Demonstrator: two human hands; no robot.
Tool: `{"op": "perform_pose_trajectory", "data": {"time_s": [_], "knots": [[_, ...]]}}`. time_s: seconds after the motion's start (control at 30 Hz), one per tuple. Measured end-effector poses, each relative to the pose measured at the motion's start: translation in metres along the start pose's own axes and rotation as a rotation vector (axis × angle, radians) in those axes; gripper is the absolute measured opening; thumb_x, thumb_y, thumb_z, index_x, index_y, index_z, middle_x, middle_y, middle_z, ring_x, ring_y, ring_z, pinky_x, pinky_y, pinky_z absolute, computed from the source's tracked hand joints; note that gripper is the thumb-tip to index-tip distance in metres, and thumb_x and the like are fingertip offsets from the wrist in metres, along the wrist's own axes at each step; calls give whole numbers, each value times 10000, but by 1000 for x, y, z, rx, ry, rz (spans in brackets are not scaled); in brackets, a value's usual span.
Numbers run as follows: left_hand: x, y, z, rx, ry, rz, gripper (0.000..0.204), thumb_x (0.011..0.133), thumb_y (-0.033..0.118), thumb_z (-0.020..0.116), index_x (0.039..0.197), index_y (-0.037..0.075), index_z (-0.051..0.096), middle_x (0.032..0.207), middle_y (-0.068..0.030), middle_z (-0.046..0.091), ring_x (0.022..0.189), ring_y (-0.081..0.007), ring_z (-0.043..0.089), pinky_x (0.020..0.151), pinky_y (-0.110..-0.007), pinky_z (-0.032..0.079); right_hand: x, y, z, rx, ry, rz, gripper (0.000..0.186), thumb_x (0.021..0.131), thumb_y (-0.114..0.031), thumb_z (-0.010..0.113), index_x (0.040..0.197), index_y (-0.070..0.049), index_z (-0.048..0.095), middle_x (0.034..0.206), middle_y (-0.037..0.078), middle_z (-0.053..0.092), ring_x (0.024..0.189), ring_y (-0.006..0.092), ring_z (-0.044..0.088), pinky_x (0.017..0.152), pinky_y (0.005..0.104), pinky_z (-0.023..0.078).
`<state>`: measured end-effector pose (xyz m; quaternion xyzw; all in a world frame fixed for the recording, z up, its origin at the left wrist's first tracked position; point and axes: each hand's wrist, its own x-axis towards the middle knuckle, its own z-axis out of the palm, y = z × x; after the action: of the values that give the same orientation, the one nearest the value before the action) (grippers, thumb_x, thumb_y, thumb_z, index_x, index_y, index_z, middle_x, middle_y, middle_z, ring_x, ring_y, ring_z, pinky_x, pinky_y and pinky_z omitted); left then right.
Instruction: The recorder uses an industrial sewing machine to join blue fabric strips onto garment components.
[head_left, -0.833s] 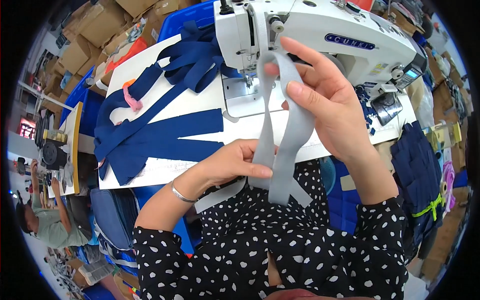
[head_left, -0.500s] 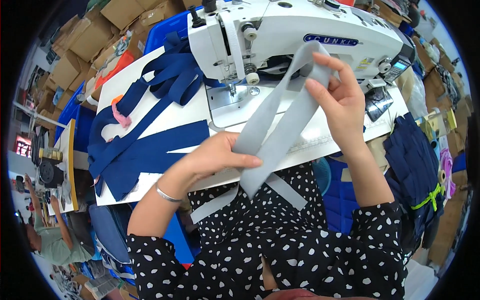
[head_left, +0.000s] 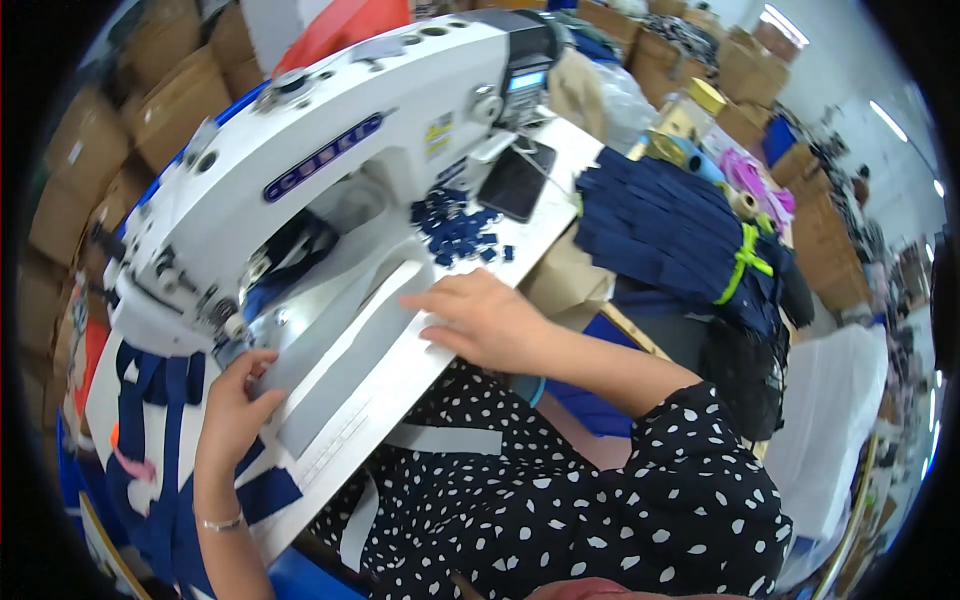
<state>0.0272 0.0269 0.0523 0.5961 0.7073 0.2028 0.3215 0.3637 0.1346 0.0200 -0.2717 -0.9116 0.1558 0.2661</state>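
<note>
A grey fabric strip [head_left: 345, 395] lies looped on the white sewing table, its two lengths side by side with a gap between them. At its near-left end rests my left hand [head_left: 228, 415], thumb and fingers apart against the fabric. My right hand [head_left: 485, 320] is open, its outstretched fingertips touching the strip near its folded end. Just beyond stands a white sewing machine [head_left: 330, 150]; its needle area is close to my left fingers and partly hidden. Another grey strip [head_left: 445, 440] lies across my lap.
Small navy fabric pieces [head_left: 460, 228] and a dark phone [head_left: 517, 180] lie right of the machine. A navy strip bundle [head_left: 650, 225] with a lime tie [head_left: 745, 265] sits farther right. Navy bands [head_left: 172, 420] and a pink-orange scrap [head_left: 132, 460] are at left.
The grey strip has come down from my raised hands onto the table. My right hand has let go its pinch, and my left fingers have spread. The view has swung right.
</note>
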Motion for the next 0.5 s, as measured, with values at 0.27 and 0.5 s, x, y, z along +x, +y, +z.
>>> {"op": "perform_pose_trajectory", "data": {"time_s": [0.27, 0.5], "knots": [[-3, -17, -1, -210, -4, 16, 606, 737, -68, 683, 1327, 58, 639, 1123, -69, 630, 925, -131, 586, 712, -243, 508, -106, 81, -146, -660, 145, 653, 290, 735, -129, 798, 1005, -87, 704, 990, 117, 658, 1023, 331, 622, 899, 430, 503], [1, -30, -4, -354, -27, -33, 501, 764, -64, 689, 1258, 4, 646, 1047, -19, 593, 872, -88, 543, 737, -201, 457, -157, 88, -187, -791, 285, 768, 396, 721, -129, 824, 1089, -94, 680, 1056, 127, 641, 1041, 342, 618, 898, 424, 507]]}}
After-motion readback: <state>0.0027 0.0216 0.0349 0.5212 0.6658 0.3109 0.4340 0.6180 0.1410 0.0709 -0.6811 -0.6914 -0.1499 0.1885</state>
